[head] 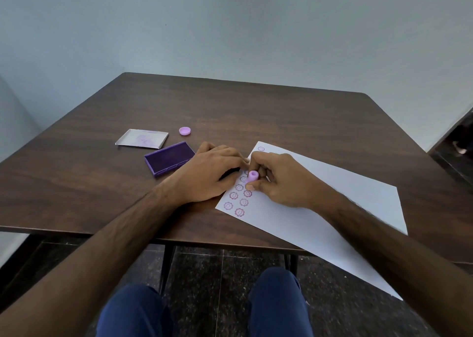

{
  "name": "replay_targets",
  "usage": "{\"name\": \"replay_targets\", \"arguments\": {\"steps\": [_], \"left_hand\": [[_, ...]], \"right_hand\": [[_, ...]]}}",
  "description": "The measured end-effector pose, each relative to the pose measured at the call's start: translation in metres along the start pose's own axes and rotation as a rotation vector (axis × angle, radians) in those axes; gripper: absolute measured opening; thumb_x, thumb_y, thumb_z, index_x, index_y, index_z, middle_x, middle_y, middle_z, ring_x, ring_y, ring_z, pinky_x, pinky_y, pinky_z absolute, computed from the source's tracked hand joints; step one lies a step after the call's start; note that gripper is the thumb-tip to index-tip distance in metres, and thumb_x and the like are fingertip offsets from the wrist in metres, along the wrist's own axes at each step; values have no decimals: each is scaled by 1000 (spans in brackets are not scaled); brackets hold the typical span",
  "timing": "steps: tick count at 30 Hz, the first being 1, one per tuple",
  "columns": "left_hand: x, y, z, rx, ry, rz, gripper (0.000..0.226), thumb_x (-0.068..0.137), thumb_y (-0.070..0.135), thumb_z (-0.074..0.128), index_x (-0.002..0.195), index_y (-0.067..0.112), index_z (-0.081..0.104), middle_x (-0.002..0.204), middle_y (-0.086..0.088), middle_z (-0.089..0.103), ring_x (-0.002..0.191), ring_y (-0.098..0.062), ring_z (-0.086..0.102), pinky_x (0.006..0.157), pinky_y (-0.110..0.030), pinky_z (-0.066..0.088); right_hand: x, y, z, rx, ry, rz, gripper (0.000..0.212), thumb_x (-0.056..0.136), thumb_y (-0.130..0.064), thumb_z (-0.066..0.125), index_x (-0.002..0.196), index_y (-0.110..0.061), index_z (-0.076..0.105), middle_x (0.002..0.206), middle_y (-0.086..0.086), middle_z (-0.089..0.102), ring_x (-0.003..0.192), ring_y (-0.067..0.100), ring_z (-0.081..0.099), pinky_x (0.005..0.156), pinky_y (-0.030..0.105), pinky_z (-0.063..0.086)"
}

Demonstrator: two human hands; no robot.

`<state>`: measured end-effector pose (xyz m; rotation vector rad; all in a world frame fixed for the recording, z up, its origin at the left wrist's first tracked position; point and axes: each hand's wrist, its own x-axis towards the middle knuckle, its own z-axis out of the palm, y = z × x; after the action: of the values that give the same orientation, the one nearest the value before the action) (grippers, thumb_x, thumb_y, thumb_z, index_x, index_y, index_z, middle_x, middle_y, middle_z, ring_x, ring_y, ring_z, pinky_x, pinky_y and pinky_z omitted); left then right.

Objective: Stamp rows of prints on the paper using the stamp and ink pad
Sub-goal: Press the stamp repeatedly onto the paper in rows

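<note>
I pinch the stamp (253,176) in my right hand (281,180), fingers clamped on its barrel, pressing it upright onto the paper (332,196) in the second row of prints (239,203). My left hand (207,174) lies flat, fingers together, gripping nothing, pinning the sheet's edge so it can't slide. The pad (169,157) sits open just left, close for re-inking; its lid (142,138) and the cap (184,131) lie beyond.

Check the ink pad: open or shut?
Open. The ink pad shows its dark purple inking surface, and its clear lid lies apart on the table.
</note>
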<state>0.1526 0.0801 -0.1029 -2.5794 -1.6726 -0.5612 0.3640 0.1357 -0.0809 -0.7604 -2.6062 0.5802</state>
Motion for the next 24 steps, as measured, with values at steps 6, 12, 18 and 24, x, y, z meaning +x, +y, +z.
{"name": "replay_targets", "arguments": {"steps": [6, 12, 18, 24], "left_hand": [[-1, 0, 0, 21, 22, 8, 32, 97, 35, 46, 120, 26, 66, 126, 8, 65, 118, -9, 56, 92, -31, 25], [-1, 1, 0, 22, 30, 2, 33, 96, 32, 45, 119, 27, 67, 125, 9, 65, 118, -10, 56, 95, -37, 31], [-1, -1, 1, 24, 10, -1, 32, 96, 29, 45, 120, 26, 66, 127, 7, 64, 119, -10, 55, 96, -39, 31], [-1, -1, 1, 18, 15, -8, 32, 96, 28, 46, 121, 26, 66, 127, 7, 64, 120, -11, 54, 97, -40, 32]], "right_hand": [[0, 1, -2, 9, -15, -10, 23, 87, -28, 74, 85, -11, 58, 75, -2, 61, 66, 11, 50, 61, 19, 35], [1, 0, 0, -3, -15, 19, 25, 87, -30, 74, 81, -20, 51, 75, -1, 63, 65, 14, 53, 63, 25, 40], [3, 0, -1, -17, -37, 15, 24, 87, -32, 74, 81, -21, 53, 75, -3, 62, 69, 17, 55, 67, 30, 40], [2, -4, -3, -30, -65, 81, 27, 88, -34, 72, 81, -24, 49, 71, -15, 54, 67, 9, 50, 77, 35, 37]]}}
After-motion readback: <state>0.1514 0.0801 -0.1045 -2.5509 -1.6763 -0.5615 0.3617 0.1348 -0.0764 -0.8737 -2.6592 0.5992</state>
